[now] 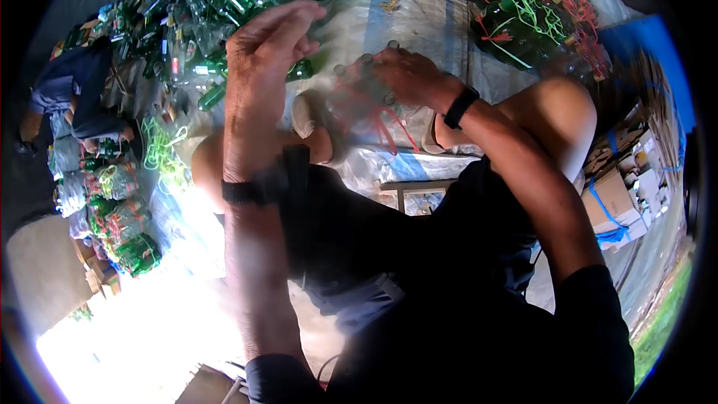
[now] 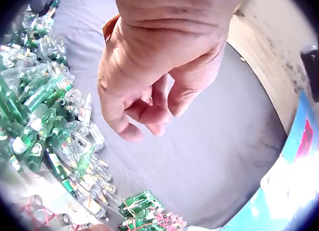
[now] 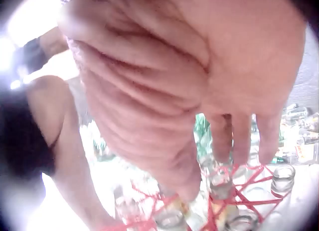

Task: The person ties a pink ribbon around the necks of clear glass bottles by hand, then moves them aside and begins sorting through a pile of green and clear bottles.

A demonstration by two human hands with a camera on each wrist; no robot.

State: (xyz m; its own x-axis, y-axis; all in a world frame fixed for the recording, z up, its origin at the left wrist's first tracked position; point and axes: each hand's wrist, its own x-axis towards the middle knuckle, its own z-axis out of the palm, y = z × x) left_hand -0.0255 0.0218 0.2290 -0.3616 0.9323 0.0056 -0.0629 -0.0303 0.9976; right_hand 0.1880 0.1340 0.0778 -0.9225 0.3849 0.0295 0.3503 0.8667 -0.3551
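The left hand (image 1: 265, 45) hangs empty, fingers loosely bent; the right hand (image 1: 407, 78) is over red-tied clear glass bottles (image 3: 283, 180), grip unclear; likely fragile, slippery, best held around several necks.

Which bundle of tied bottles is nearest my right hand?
The clear bundle with red string, between your feet; the others lie farther off.

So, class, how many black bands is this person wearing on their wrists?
2. The left band is around the left wrist, and the right band is around the right wrist. Neither is hidden in the head view.
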